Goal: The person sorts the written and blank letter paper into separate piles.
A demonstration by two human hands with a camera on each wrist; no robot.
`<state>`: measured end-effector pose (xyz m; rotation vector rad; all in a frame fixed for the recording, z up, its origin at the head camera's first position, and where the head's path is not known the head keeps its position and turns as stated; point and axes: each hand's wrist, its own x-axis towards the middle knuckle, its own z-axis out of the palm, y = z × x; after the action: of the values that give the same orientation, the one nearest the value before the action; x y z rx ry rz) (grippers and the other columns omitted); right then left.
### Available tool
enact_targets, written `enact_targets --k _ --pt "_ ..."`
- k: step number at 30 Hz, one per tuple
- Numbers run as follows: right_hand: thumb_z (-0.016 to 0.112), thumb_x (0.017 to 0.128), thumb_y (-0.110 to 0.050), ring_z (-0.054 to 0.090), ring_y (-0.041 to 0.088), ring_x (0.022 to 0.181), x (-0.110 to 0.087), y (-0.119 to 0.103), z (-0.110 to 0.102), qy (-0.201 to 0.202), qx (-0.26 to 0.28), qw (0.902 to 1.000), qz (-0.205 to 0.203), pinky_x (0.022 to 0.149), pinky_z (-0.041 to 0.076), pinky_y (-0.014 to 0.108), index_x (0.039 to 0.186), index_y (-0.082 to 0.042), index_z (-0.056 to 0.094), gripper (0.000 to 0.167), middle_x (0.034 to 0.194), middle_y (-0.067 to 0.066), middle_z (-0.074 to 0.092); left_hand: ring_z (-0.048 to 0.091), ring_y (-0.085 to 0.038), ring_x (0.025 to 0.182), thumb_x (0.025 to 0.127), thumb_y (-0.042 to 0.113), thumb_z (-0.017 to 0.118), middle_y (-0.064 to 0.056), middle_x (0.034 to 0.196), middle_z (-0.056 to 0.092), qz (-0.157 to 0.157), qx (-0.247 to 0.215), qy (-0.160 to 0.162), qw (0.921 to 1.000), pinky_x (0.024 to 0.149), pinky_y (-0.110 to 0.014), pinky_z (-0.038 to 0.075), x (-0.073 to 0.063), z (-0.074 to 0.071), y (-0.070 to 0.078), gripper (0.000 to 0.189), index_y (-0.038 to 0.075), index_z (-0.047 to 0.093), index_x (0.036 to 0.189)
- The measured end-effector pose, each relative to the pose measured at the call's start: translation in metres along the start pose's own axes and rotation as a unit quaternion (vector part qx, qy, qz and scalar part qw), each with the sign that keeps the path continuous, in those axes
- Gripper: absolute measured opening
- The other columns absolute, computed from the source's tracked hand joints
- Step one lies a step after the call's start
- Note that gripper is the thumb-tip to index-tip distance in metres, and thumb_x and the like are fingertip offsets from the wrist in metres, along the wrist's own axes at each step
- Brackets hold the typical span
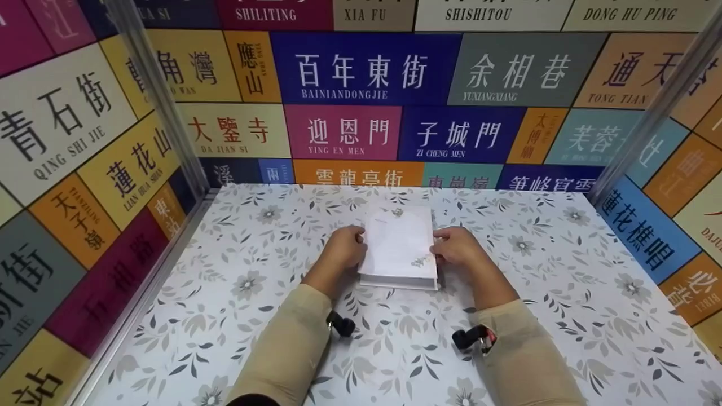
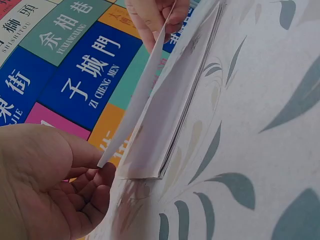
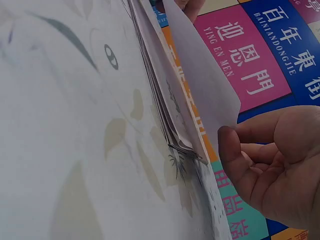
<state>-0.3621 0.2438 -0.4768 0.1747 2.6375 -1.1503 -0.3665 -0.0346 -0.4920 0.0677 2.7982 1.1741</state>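
Note:
A white sheet of paper [image 1: 397, 242] with small floral prints near its top and lower right is held up between both hands. My left hand [image 1: 342, 248] pinches its left edge with thumb and fingers. On the opposite edge, my right hand [image 1: 456, 246] pinches the sheet in the same way. Both wrist views show the sheet [image 2: 131, 107] raised apart from a thin stack of papers [image 2: 172, 95] lying on the table. From the head, only the stack's front edge [image 1: 397, 281] shows below the sheet; the rest is hidden.
A white tablecloth [image 1: 248, 332] with grey leaves and flowers covers the table. Colourful panels [image 1: 361, 67] with Chinese street names stand behind and at both sides, with metal posts [image 1: 163, 101] at the corners. Small black cameras [image 1: 341, 325] sit at the wrists.

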Motion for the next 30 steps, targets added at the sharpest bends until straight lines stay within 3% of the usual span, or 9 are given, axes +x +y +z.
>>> enact_targets --k 4,9,16,24,30 --pt "0.067 0.099 -0.011 0.073 0.019 0.090 0.002 -0.005 0.009 0.019 0.045 0.9987 -0.011 0.077 0.060 0.026 0.154 0.000 0.054 0.058 0.127 0.021 0.070 0.065 -0.023 0.112 0.103 0.010 0.063 -0.007 0.124 0.072 -0.026 -0.026 0.012 0.9992 0.096 -0.038 0.058 0.000 -0.005 -0.001 0.047 0.011 0.062 0.150" --pt "0.068 0.099 -0.012 0.071 0.017 0.087 0.001 -0.017 0.021 0.028 0.080 0.9964 -0.008 0.074 0.059 0.027 0.154 -0.004 0.055 0.057 0.122 0.016 0.070 0.064 -0.020 0.112 0.103 0.010 0.063 -0.002 0.122 0.069 -0.047 -0.052 0.022 0.9973 0.094 -0.035 0.057 -0.003 -0.018 -0.009 0.048 0.014 0.061 0.151" --pt "0.068 0.099 -0.012 0.074 0.022 0.094 0.001 -0.040 0.045 0.036 0.104 0.9938 -0.016 0.083 0.062 0.030 0.153 -0.007 0.058 0.056 0.119 0.013 0.072 0.063 -0.021 0.115 0.102 0.009 0.062 -0.002 0.123 0.069 -0.041 -0.083 0.043 0.9948 0.102 -0.038 0.056 -0.010 -0.042 -0.035 0.048 0.013 0.061 0.150" --pt "0.070 0.098 -0.010 0.074 0.022 0.091 0.005 -0.066 0.073 0.045 0.124 0.9907 -0.034 0.075 0.059 0.024 0.152 -0.010 0.060 0.055 0.110 0.008 0.072 0.063 -0.021 0.120 0.105 0.014 0.062 0.000 0.129 0.066 -0.069 -0.090 0.059 0.9918 0.107 -0.042 0.054 -0.013 -0.064 -0.053 0.046 0.019 0.060 0.151" --pt "0.069 0.093 -0.003 0.068 0.017 0.079 0.006 -0.079 0.100 0.046 0.160 0.9839 -0.066 0.065 0.055 0.020 0.148 -0.005 0.062 0.055 0.098 0.004 0.068 0.062 -0.024 0.122 0.105 0.013 0.060 -0.004 0.132 0.065 -0.080 -0.123 0.064 0.9871 0.106 -0.041 0.054 -0.016 -0.077 -0.080 0.045 0.019 0.061 0.149"
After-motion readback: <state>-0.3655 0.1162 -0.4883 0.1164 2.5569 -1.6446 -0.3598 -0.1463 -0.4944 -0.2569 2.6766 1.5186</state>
